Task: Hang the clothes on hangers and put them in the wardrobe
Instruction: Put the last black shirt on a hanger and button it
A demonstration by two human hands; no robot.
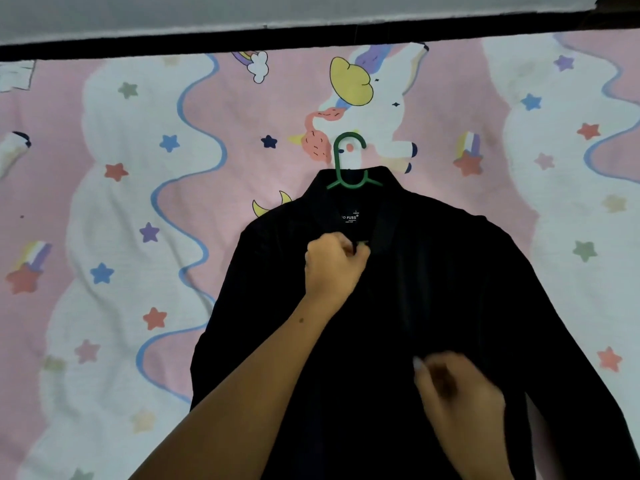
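The bed (pixel 104 237), in a unicorn-print sheet, carries your black shirt (pixel 433 271) laid flat. A green hanger (pixel 349 164) sits in its collar. Your left hand (pixel 334 266) pinches the placket below the collar; your right hand (pixel 457 393) is blurred, so I cannot tell its grip.

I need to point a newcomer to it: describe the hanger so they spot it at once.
Start at the pink unicorn bedsheet and find the black shirt lying flat on it. At its collar, a green hanger pokes out, its hook lying over the unicorn print: the only green plastic piece here.
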